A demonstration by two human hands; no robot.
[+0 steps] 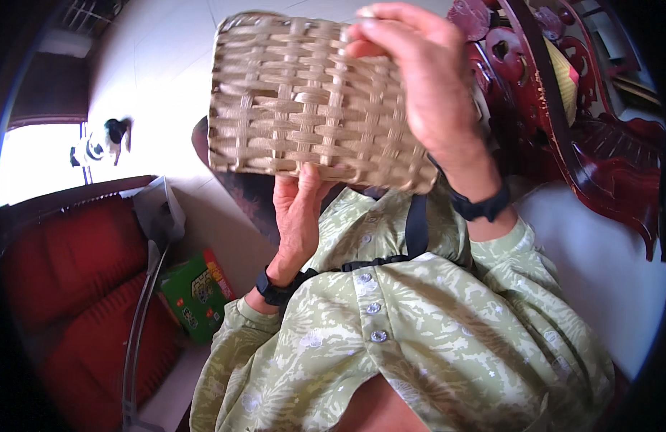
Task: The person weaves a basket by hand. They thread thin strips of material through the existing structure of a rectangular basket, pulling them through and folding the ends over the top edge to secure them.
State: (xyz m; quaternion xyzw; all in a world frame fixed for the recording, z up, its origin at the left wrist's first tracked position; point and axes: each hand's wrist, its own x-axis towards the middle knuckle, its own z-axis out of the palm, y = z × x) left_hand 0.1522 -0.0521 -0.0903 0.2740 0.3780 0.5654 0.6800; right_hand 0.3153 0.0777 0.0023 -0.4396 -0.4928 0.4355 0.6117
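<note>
A beige woven basket (308, 101), with a flat rectangular face of interlaced strips toward me, is held up over my lap. My left hand (298, 219) grips its lower edge from below, thumb against the weave and the other fingers partly hidden behind it. My right hand (434, 86) is at the upper right, fingers bent and closed on the top edge. Both wrists wear black bands over light green patterned sleeves.
Carved dark-red wooden furniture (585, 173) stands at right. At left are red cushions (74, 266), a grey metal stand (153, 281) and a green box (192, 302). A black-and-white animal, apparently a dog (106, 144), is on the pale tiled floor (160, 65) near a bright opening.
</note>
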